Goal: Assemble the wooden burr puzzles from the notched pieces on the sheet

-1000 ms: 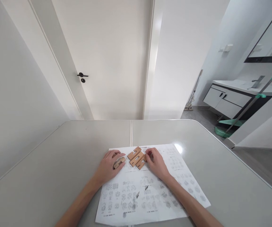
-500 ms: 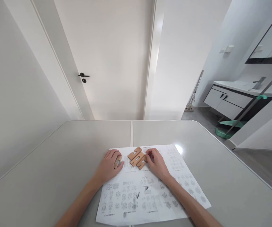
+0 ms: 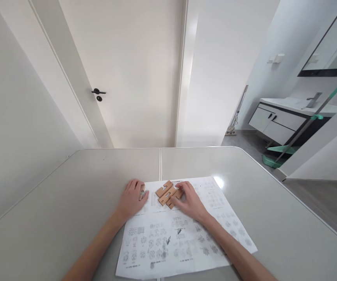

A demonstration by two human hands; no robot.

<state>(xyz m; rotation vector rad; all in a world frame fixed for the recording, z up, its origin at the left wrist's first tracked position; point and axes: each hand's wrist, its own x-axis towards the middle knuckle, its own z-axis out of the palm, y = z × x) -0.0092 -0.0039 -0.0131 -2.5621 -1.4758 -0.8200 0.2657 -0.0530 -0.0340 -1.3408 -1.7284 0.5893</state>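
Three flat wooden puzzle pieces with cut-out slots lie side by side on a printed paper sheet [image 3: 156, 253]: a far notched piece [image 3: 161, 191], a middle piece [image 3: 163, 200] marked 2, and a near notched piece [image 3: 170, 203]. My right hand [image 3: 190, 202] is closed around the right end of the near piece, thumb at its front edge and fingers behind. My left hand [image 3: 131, 198] curls over a few small wooden pieces [image 3: 141, 192] at the sheet's upper left edge. Most of what lies under the left palm is hidden.
The sheet lies on a light grey table [image 3: 98, 187] with a seam [image 3: 160, 164] down its middle. Beyond the table is a white door [image 3: 133, 78]. To the right are a washbasin cabinet [image 3: 276, 121] and a green dustpan [image 3: 272, 160].
My right thumb has moved left onto the near piece. My left hand has shifted slightly left and away with its small pieces. The whole view has turned a little.
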